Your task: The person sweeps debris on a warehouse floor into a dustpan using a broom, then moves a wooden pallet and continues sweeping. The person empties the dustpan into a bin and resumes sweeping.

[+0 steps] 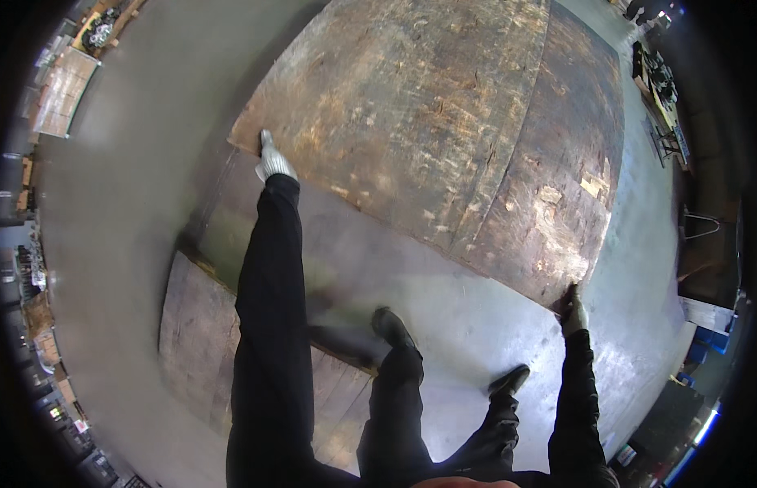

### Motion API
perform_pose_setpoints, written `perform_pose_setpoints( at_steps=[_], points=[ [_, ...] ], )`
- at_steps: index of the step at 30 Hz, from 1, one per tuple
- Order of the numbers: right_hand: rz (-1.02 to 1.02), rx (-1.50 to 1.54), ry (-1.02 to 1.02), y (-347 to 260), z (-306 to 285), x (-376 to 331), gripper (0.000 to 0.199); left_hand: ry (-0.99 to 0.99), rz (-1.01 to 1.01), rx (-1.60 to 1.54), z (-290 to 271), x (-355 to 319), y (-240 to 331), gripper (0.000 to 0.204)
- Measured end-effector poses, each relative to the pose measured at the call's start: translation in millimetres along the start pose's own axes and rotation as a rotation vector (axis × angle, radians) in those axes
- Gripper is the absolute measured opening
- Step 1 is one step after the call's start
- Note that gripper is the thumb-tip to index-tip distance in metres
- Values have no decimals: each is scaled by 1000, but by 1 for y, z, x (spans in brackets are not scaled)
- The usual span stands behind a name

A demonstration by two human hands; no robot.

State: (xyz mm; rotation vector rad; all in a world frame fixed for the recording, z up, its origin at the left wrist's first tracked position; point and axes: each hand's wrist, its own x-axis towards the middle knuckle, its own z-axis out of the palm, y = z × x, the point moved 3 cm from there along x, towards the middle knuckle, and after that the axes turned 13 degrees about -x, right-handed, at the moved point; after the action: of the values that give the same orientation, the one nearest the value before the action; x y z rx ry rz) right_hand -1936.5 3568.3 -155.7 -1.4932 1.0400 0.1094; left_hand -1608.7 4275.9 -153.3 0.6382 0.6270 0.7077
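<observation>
Head view: left grip [273, 163] clamped on near-left corner of big worn wooden board [443, 122]; right grip [570, 311] clamped on near-right corner, board lifted above concrete floor [476, 325].

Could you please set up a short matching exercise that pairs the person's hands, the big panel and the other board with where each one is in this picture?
Things:
1. left hand
2. right hand
3. large worn wooden panel
4. second board

Places or states:
A. lies flat on the floor at the lower left, partly behind the person's left arm
B. grips the panel's near right corner
C. is held at two corners and fills the upper middle of the view
D. grips the panel's near left corner

Pairs: 1-D, 2-B, 3-C, 4-A
</observation>
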Motion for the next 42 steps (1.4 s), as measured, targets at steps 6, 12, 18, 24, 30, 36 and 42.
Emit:
perform_pose_setpoints(
  at_steps=[6,12,18,24,30,36,42],
  points=[
    [61,158,18,45,-45,-24,31,200,-82,367,-3,-31,10,75],
    [343,-397,152,3,-48,-53,39,137,-205,478,37,-38,49,73],
    [279,-163,17,-5,-41,-67,67,235,-318,620,28,-61,87,84],
    [345,-360,17,25,-52,-29,72,-114,-158,882,-48,-266,57,85],
    [47,-1132,-217,-50,-42,-13,84,-335,-439,1368,-146,-560,91,34],
    [-214,-990,-163,-190,-133,-28,72,-69,-627,1361,-245,-777,140,34],
    [-506,-1808,-300,-190,-251,95,51,-830,-14,2207,-287,-887,131,23]
  ],
)
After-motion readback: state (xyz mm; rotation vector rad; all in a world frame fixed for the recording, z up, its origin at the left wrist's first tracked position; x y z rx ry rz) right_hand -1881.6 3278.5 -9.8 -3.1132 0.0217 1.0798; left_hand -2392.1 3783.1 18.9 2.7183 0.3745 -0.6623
